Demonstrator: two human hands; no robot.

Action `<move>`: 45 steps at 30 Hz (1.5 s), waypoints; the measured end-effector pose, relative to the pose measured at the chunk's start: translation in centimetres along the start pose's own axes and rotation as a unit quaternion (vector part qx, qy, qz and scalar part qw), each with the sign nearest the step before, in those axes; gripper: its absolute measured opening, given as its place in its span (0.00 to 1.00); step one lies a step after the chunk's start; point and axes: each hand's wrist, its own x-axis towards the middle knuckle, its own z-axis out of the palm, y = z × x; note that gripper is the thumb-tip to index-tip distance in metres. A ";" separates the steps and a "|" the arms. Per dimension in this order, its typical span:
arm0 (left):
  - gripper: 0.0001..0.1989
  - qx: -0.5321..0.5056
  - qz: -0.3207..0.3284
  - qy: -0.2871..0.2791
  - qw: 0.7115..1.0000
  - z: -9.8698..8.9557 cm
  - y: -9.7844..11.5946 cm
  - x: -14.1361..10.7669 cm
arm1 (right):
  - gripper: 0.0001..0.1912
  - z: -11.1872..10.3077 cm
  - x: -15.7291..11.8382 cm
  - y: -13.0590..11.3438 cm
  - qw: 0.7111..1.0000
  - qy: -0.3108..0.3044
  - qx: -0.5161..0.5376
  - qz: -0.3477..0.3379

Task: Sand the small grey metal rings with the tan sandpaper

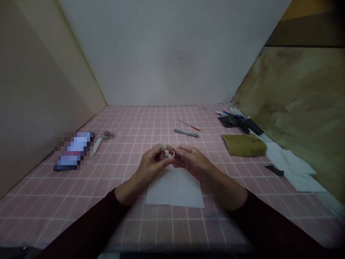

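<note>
A small white ring (170, 154) sits between the fingers of my left hand (152, 160), which is closed around it just above the middle of the table. One fingertip of that hand has a pale covering (163, 146). My right hand (192, 158) meets it from the right, with its thumb and fingers pinched close to the ring. Whatever lies between those right fingertips is too small and dim to make out. Below both hands a white sheet of paper (175, 190) lies flat on the pink checked tablecloth (129, 223).
Beyond my hands lie a grey stick (185, 133) and a thin red-handled tool (195, 128). To the left are a phone (86, 147), a white bar (97, 146) and small metallic pieces (107, 135). An olive sheet (244, 145), dark scraps (229, 121) and white papers (291, 163) lie right.
</note>
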 end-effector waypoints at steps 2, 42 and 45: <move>0.09 -0.010 -0.003 0.006 1.000 0.0 0.0 0.0 | 0.15 -0.1 0.0 0.1 1.000 -0.019 0.009 0.008; 0.24 0.087 0.114 -0.319 0.937 -1.7 2.1 -0.1 | 0.12 -0.5 0.2 0.4 0.968 -0.050 -0.179 -0.167; 0.21 0.137 0.144 -0.311 0.929 -1.2 2.4 -0.3 | 0.13 -0.7 0.3 0.3 0.970 -0.070 -0.165 -0.165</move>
